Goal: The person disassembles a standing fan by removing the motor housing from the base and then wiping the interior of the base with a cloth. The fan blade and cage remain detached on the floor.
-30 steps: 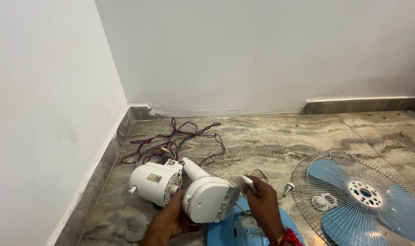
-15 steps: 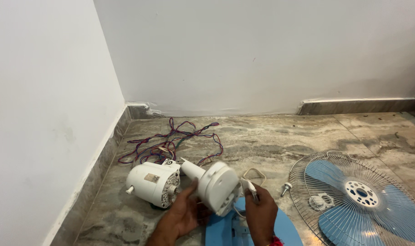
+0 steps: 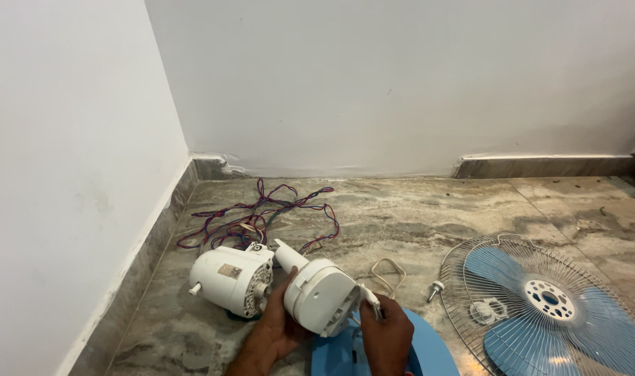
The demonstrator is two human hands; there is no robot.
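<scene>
Marbled stone floor [image 3: 415,216] in brown and grey meets two plain white walls at a corner, with a dark skirting strip along their foot. Taking the white fan housing [image 3: 322,297] as the landmark: it is a rounded plastic shell with a short neck pointing up and to the left, lifted off the floor and tilted between both hands. The left hand [image 3: 279,327] cups it from below and on its left side, thumb laid up against the shell and the other fingers curled under it out of sight. The right hand [image 3: 385,334] sits just right of the housing, fingers pressed together and pinching a small white part [image 3: 370,301] at the housing's right edge; what that part is cannot be told. Just left of the housing, close against its neck, a white motor unit [image 3: 231,278] lies on its side on the floor. Behind the housing, toward the corner, a loose tangle of red, blue and purple wires [image 3: 261,212] is spread out. Below the housing a blue round base [image 3: 429,351] lies under the hands. A thin pale cord [image 3: 388,273] loops just to its right, and farther right lies a wire fan guard [image 3: 470,271] with blue blades [image 3: 596,327] inside, a small white knob [image 3: 436,287] beside its rim.
</scene>
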